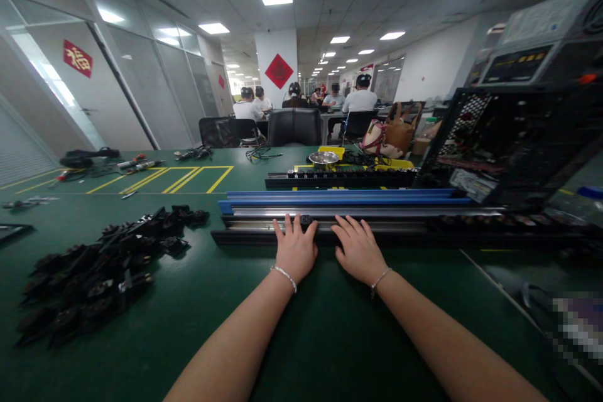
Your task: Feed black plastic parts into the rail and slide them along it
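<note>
A long black rail (245,237) with a metallic channel lies across the green table in front of me. My left hand (296,254) rests on it with the fingers spread. Between its thumb and forefinger a small black part (306,220) sits in the channel; I cannot tell whether the fingers touch it. My right hand (360,254), also open, lies over the same rail a little to the right, fingers stretched forward. Farther right, a row of small dark parts (490,223) runs along the rail. Blue rails (339,196) lie just behind, parallel to it.
A heap of black parts (98,276) covers the table's left side. Beyond the rails are another dark strip with parts (339,177), a metal bowl (323,157) and a yellow tray (332,151). An open computer case (499,144) stands at right. Several people sit farther back.
</note>
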A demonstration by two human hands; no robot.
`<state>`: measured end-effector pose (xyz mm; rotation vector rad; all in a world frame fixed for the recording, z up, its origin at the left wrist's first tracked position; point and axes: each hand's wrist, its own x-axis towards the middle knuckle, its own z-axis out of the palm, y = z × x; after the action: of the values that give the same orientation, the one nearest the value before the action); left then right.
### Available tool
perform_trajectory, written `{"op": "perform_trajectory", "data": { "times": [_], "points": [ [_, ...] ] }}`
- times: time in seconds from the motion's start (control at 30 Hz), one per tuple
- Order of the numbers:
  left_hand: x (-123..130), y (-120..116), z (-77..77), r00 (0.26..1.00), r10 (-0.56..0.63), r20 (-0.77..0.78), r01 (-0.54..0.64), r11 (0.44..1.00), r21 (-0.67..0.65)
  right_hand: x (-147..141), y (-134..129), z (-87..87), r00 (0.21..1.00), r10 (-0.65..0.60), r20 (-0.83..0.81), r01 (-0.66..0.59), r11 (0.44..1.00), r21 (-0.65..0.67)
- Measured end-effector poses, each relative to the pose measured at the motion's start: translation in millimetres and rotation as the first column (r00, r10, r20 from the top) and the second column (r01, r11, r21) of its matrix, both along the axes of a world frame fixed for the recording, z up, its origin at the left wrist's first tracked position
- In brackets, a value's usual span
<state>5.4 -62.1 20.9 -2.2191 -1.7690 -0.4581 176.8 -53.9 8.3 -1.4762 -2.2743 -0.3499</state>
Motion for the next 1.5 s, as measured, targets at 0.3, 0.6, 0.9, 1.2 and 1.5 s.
{"op": "perform_trajectory", "data": {
  "times": [0.3,0.6,0.9,1.2,1.5],
  "points": [
    [-1.4,-1.3,1.7,0.996,0.083,0.032,-0.082,0.996,-0.038,0.2,-0.4,1.2,1.0,0.009,-0.012,-0.009,1.0,0.001],
    [0.8,-0.7,3.3,0.987,0.13,0.091,-0.131,0.991,0.004,0.7,-1.1,1.9,1.0,0.01,-0.001,-0.01,1.0,-0.003],
    [-2.7,-1.1,4.6,0.979,0.185,0.091,-0.189,0.981,0.043,1.3,-0.4,2.0,1.0,0.017,-0.013,-0.017,1.0,-0.007],
    [-7.1,1.9,2.6,0.976,0.187,0.114,-0.192,0.981,0.031,1.0,-0.6,1.8,1.0,0.014,0.003,-0.014,1.0,0.006],
    [-10.0,2.6,0.7,0.969,0.218,0.114,-0.224,0.974,0.038,1.3,-0.4,2.2,1.0,0.018,-0.005,-0.018,1.0,-0.012]
  ]
}}
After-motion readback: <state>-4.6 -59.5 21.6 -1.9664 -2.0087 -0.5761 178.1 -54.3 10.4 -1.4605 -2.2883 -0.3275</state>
